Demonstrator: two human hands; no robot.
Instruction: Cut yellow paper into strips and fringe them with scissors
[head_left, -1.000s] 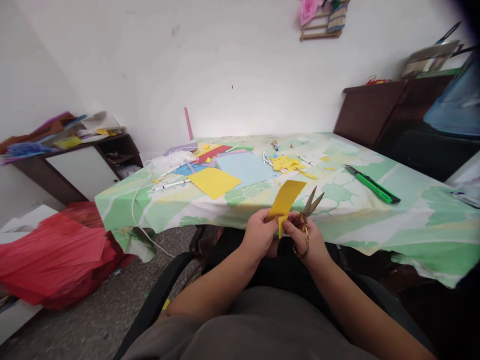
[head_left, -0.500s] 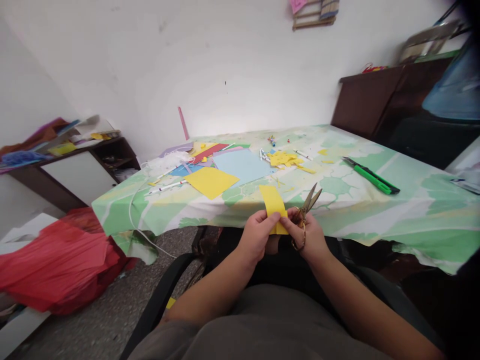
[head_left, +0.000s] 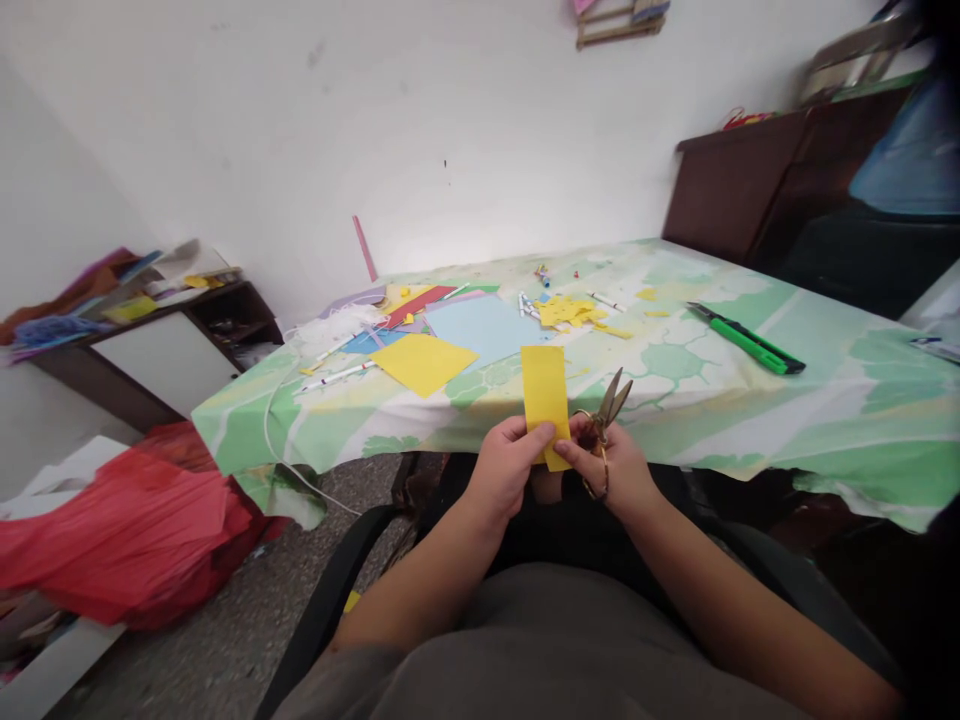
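A yellow paper strip stands nearly upright in front of the table's near edge. My left hand pinches its lower part between thumb and fingers. On the other side, my right hand has its thumb at the strip's lower right edge and also holds the gold scissors. Their blades are parted and point up, away from the paper. Part of my right fingers is hidden behind the scissor handles.
On the cloth-covered table lie a yellow sheet, a light blue sheet, yellow scraps, markers and a green cutter. A red bag sits at the left on the floor.
The yellow strip has straightened and now faces me more flatly, its top a little higher. The scissors have shifted slightly left and stay in my right hand.
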